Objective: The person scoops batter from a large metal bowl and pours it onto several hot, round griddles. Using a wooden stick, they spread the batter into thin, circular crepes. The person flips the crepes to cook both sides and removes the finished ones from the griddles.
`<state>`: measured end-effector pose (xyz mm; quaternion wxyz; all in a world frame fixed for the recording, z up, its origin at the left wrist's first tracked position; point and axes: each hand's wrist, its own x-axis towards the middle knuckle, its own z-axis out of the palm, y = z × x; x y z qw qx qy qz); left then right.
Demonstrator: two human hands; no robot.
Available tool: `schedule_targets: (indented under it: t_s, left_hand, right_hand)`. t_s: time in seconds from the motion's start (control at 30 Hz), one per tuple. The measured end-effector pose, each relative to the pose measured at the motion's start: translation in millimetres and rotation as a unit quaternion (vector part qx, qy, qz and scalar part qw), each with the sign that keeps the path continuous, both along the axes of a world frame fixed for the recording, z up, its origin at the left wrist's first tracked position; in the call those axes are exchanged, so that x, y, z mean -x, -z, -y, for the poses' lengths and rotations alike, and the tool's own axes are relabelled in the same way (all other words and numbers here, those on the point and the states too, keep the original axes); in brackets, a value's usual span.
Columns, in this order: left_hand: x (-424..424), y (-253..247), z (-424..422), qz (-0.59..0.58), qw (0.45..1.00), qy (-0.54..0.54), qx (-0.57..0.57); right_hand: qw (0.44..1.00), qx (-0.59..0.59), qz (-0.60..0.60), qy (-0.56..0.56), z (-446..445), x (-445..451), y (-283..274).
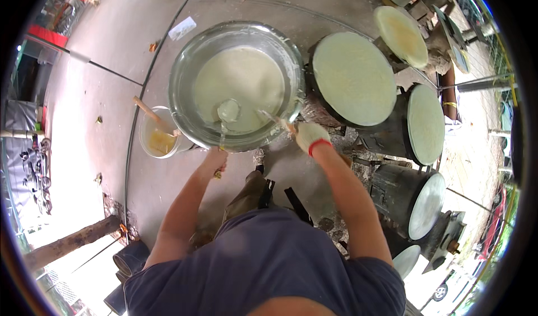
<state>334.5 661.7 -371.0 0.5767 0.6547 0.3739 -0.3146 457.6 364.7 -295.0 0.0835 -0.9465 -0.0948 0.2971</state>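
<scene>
My bare left hand (215,161) grips the handle of a metal ladle (229,110). The ladle's bowl, coated with batter, is at the near side of the pale batter (241,80) in a large metal basin (181,85). My right hand (312,136), in a white knitted glove with a red cuff, is closed on a batter-smeared flat tool (275,119), possibly a spreader or scraper. That tool's tip reaches over the basin's near right rim; its exact shape is blurred. Just right of the basin lies a round griddle covered with a pale batter sheet (355,78).
Left of the basin stands a white bucket (144,141) with yellowish contents and a wooden-handled tool (147,108). Batter-covered griddles (426,125) sit on drum stoves at right, with a bare griddle (427,206) nearer me. Metal poles (133,139) cross the floor area.
</scene>
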Motion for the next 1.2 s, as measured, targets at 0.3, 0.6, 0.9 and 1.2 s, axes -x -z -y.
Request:
schedule_targets:
  t_s: [0.3, 0.6, 0.9, 1.2]
  left_hand:
    - [11.9, 130.8, -40.7, 0.074, 0.917, 0.211, -0.331]
    - [-80.7, -64.5, -5.8, 0.132, 0.983, -0.083, 0.095]
    - [-143.8, 39.6, -30.0, 0.089, 0.991, 0.031, -0.096]
    - [-128.4, 74.9, -21.2, -0.047, 0.900, -0.155, 0.406]
  right_hand:
    - [0.983, 0.044, -0.094, -0.151, -83.5, -72.6, 63.1]
    - [0.854, -0.397, -0.184, 0.281, -50.9, -64.9, -2.8]
    - [0.878, -0.295, -0.321, 0.201, -42.1, -128.5, 36.4]
    - [0.812, -0.364, -0.295, 0.347, -69.4, -72.4, 110.6]
